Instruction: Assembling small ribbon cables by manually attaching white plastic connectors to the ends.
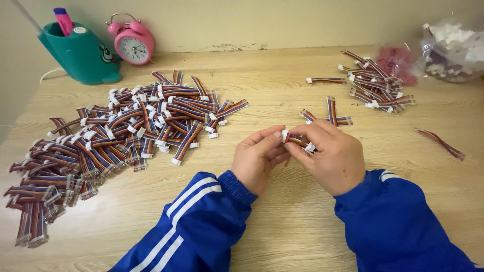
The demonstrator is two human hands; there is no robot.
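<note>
Two bare hands meet over the middle of a pale wooden table (282, 70), both working one short multicoloured ribbon cable (297, 139) with white connector ends. The left hand (257, 158) pinches the cable's left end between thumb and fingertips; the right hand (330, 156) curls over the rest of it, with a white connector (309, 147) showing under its fingers. Both hands are closed on that cable, and both arms wear blue sleeves (196, 221) with white stripes.

Taking the held cable as the landmark: far to its left lies a large heap of like cables (116, 136), spread wide and running toward the table's left edge. Just behind the cable, nearly touching the right hand's knuckles, lie a few loose cables (330, 115), crossing one another. Farther back and to the right sits a smaller pile of cables (375, 83), with one stray lying apart on its left. Well to the right of the held cable a single cable without visible white ends (441, 143) lies alone at a slant.

Behind the smaller pile, at the table's back right corner, rests a reddish plastic bag (396, 63) and beside it a clear bag of white pieces (454, 50). At the back left, behind the large heap, stands a teal whale-shaped pen holder (80, 53) with a pink marker (64, 21) in it, and just right of that a pink twin-bell alarm clock (133, 43) against the wall.
</note>
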